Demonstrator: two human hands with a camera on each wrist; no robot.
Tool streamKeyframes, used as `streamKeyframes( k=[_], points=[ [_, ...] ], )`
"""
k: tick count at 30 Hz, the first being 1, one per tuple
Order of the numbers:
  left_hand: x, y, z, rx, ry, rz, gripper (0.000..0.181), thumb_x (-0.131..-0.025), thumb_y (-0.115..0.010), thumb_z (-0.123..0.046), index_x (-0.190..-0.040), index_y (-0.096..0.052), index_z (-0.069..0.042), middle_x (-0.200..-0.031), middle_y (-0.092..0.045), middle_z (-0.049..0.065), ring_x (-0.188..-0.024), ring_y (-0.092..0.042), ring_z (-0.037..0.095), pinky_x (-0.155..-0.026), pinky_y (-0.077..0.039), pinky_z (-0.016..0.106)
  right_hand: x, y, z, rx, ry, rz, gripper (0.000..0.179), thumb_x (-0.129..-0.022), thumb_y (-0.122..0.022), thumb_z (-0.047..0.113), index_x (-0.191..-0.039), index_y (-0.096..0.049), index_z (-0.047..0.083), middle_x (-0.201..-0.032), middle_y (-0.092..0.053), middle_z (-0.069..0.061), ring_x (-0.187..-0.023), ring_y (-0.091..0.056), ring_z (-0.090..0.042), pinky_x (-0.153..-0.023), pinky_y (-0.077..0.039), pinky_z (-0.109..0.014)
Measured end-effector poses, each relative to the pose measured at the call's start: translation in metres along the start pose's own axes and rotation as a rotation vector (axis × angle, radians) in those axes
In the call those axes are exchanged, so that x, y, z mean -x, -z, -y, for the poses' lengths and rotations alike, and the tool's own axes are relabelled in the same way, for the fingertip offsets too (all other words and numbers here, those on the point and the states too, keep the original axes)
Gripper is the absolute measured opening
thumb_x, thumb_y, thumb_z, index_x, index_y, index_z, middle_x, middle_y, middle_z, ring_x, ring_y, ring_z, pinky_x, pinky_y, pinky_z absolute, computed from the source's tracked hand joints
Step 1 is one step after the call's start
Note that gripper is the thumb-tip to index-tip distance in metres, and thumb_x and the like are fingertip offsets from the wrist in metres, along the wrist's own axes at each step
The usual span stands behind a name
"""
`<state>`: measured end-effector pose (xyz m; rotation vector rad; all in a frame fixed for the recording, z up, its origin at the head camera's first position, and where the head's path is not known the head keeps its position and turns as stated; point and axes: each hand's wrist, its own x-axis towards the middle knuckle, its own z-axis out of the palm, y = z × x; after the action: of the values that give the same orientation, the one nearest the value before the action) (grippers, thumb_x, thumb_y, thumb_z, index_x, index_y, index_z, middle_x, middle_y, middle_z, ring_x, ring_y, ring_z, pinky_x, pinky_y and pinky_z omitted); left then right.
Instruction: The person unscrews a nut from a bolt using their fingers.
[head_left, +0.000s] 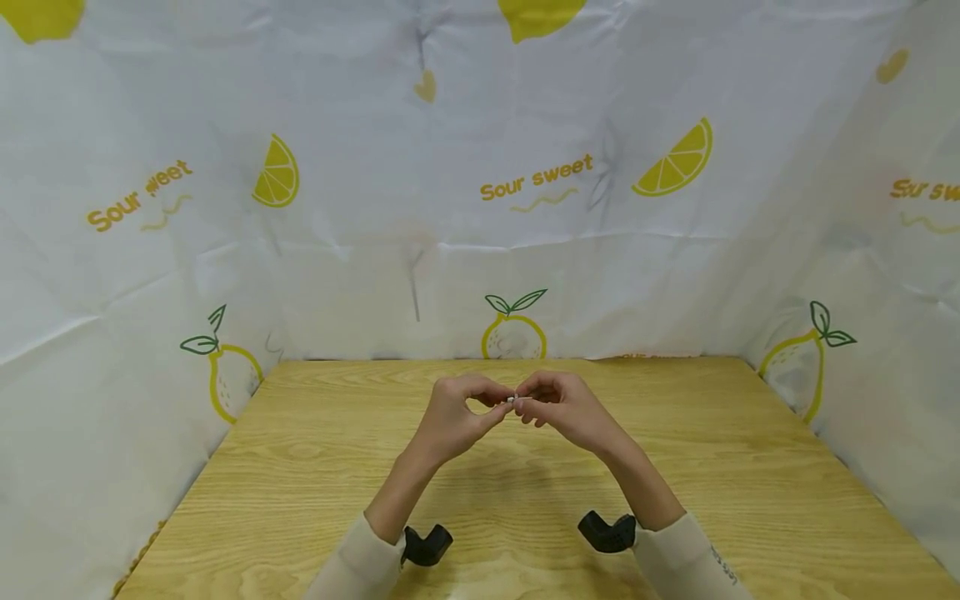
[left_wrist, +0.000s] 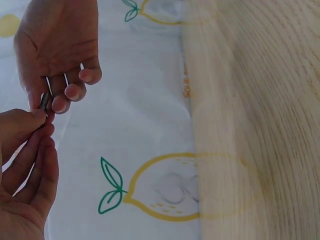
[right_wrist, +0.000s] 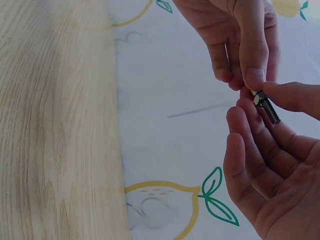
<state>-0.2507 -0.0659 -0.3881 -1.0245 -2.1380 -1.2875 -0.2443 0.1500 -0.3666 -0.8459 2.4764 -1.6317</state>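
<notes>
A small metal bolt (right_wrist: 271,111) with a threaded shaft and a shiny six-sided part (right_wrist: 258,99) is between the two hands, above the table. My left hand (head_left: 459,415) pinches one end between thumb and fingertips, which hide that end. From the other side, my right hand (head_left: 566,408) pinches at the six-sided part, its thumb against it and its fingertips beneath. The threaded end points toward the right palm in the right wrist view. In the left wrist view the bolt shows as a dark stub (left_wrist: 44,101) between the fingertips of both hands.
Below the hands is a light wood-grain table (head_left: 337,467). White cloth (head_left: 360,292) with lemon prints hangs behind it and along both sides. A black curved device sits at each cuff, left (head_left: 427,546) and right (head_left: 607,533).
</notes>
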Motion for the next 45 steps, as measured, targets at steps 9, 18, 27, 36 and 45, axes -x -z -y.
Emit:
streamKeyframes(
  k=[9, 18, 27, 36, 45],
  points=[
    [0.0003, 0.0003, -0.0008, 0.009, 0.012, 0.016, 0.007, -0.089, -0.081, -0.007, -0.096, -0.082, -0.007, -0.089, -0.081, 0.005, -0.076, -0.075, 0.010, -0.072, -0.063, 0.022, -0.0007, -0.0005, -0.0018, -0.008, -0.002, -0.014, 0.020, -0.101, -0.068, 0.014, -0.111, -0.070, -0.002, -0.093, -0.074, -0.012, -0.079, -0.071, -0.013, -0.073, -0.063, -0.035],
    [0.0015, -0.0003, -0.0027, 0.016, 0.026, 0.006, 0.006, -0.086, -0.080, -0.002, -0.090, -0.082, -0.007, -0.086, -0.080, 0.005, -0.074, -0.073, 0.011, -0.071, -0.063, 0.024, 0.0003, -0.0028, -0.0019, 0.015, 0.000, -0.051, 0.020, -0.099, -0.069, 0.013, -0.113, -0.071, -0.001, -0.108, -0.073, -0.019, -0.086, -0.072, -0.016, -0.074, -0.062, -0.032],
    [0.0014, -0.0018, -0.0014, 0.008, -0.036, -0.035, 0.008, -0.087, -0.081, -0.002, -0.091, -0.082, -0.008, -0.087, -0.080, 0.005, -0.077, -0.075, 0.015, -0.074, -0.063, 0.025, 0.0004, -0.0020, -0.0014, 0.027, -0.044, -0.058, 0.023, -0.103, -0.066, 0.025, -0.107, -0.073, 0.003, -0.095, -0.074, -0.013, -0.085, -0.071, -0.022, -0.073, -0.062, -0.039],
    [0.0014, -0.0034, 0.0000, 0.026, -0.034, -0.045, 0.007, -0.086, -0.082, -0.002, -0.089, -0.082, -0.009, -0.086, -0.080, 0.005, -0.074, -0.074, 0.012, -0.072, -0.062, 0.022, 0.0006, -0.0020, -0.0016, 0.015, -0.006, -0.057, 0.018, -0.100, -0.068, 0.017, -0.107, -0.073, 0.001, -0.096, -0.073, -0.013, -0.081, -0.069, -0.012, -0.071, -0.062, -0.031],
    [0.0025, -0.0035, 0.0003, 0.034, -0.035, -0.039, 0.008, -0.086, -0.081, -0.001, -0.091, -0.082, -0.007, -0.088, -0.080, 0.006, -0.076, -0.075, 0.015, -0.073, -0.063, 0.024, 0.0021, -0.0006, -0.0006, 0.043, 0.021, -0.071, 0.016, -0.097, -0.072, 0.013, -0.110, -0.074, 0.003, -0.104, -0.074, -0.016, -0.087, -0.071, -0.018, -0.074, -0.062, -0.034]
  ],
)
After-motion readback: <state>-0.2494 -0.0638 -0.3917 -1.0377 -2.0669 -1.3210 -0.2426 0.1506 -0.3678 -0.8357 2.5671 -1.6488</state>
